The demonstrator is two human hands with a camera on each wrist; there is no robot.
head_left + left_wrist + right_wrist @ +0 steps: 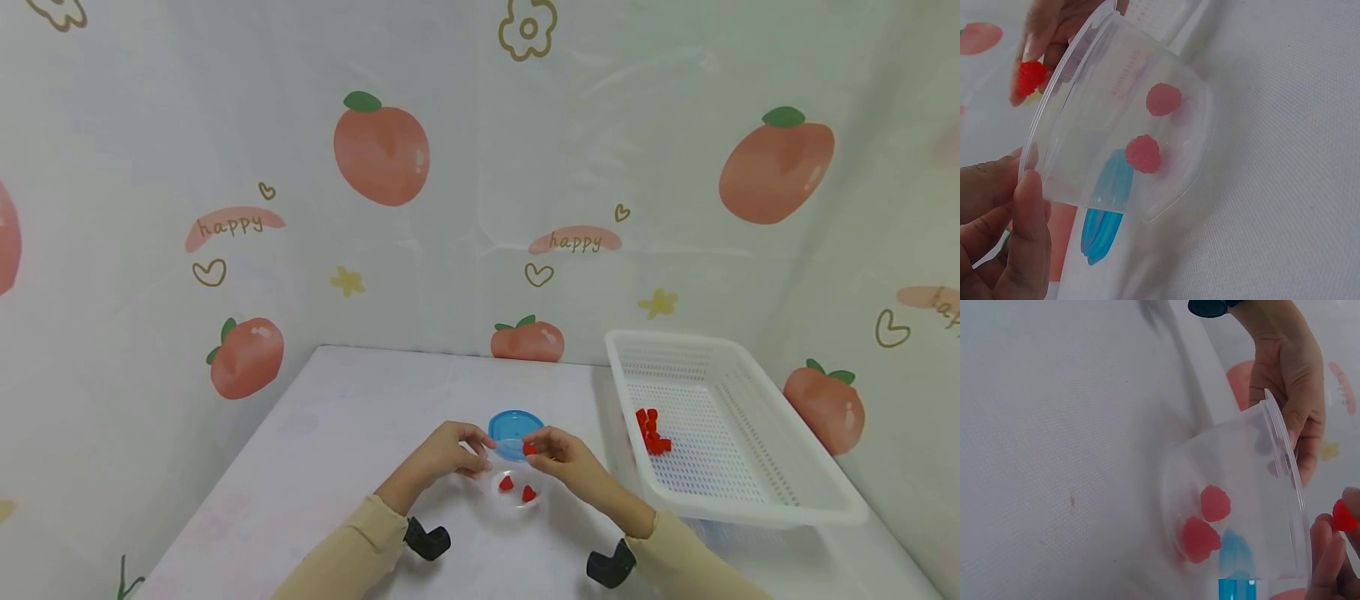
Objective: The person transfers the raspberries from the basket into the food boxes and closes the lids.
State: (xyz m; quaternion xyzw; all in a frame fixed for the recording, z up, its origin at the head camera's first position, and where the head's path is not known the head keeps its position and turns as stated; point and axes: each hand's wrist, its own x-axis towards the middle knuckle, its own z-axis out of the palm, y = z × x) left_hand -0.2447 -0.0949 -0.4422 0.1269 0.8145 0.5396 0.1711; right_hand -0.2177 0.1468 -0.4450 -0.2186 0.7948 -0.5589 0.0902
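A clear plastic tub (1085, 169) stands on the table with two red raspberries (1163, 100) lying at its bottom. My left hand (454, 451) pinches the tub's rim between thumb and fingers. Just above the opposite side of the rim, my right hand (561, 455) holds another raspberry (1032, 77) between thumb and fingertips. Behind the tub lies a blue lid (515, 423), partly seen through the clear wall in both wrist views.
To the right is a large white perforated basket (738, 504), with several red raspberries (651, 432) heaped along its left side. A white curtain (450, 275) printed with fruit hangs behind the table (337, 408).
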